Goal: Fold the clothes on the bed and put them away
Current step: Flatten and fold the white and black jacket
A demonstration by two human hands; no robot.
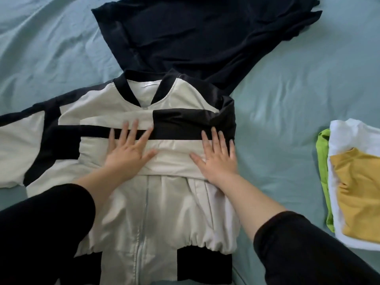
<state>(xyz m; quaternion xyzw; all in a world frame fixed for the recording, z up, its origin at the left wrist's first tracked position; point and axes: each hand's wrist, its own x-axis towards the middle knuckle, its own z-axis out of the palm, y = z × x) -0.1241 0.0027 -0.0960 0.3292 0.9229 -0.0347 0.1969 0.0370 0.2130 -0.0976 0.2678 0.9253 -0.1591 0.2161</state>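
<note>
While the jacket lies collar away, left hand and right hand press it flat-fingered.

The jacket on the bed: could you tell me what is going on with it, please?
A person is folding a black-and-cream jacket laid zip-up on the bed. One sleeve is folded across the chest, with the left hand and right hand pressing flat on it. The other sleeve lies spread out at the left. A dark garment lies unfolded beyond the collar, and a folded stack sits at the right.
</note>
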